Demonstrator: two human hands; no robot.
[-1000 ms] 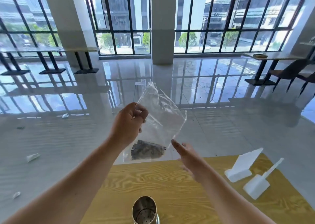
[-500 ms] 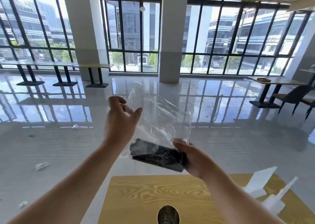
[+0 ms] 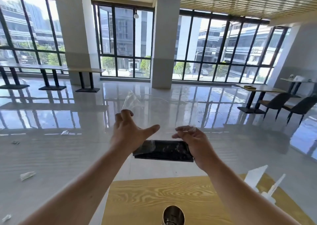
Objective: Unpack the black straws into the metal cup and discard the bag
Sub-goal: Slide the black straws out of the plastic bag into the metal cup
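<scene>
A clear plastic bag (image 3: 151, 111) is held up in front of me above the far edge of the wooden table (image 3: 154, 195). A bundle of black straws (image 3: 164, 150) lies level in the bag's bottom. My left hand (image 3: 128, 130) pinches the bag's upper left edge between fingers, thumb stretched to the right. My right hand (image 3: 192, 142) grips the bag's right side and the right end of the straw bundle. The metal cup (image 3: 173, 215) stands on the table at the bottom edge of the view, only its open rim showing.
Two white plastic stands (image 3: 257, 175) sit on the table's right side. Scraps of wrapper (image 3: 26, 175) lie on the glossy floor to the left. Tables and dark chairs (image 3: 276, 103) stand by the windows at the right.
The view has tilted up, so the cup sank to the bottom edge. The straw bundle turned level, and my right hand shifted up along the bag's right side; my left thumb spread out.
</scene>
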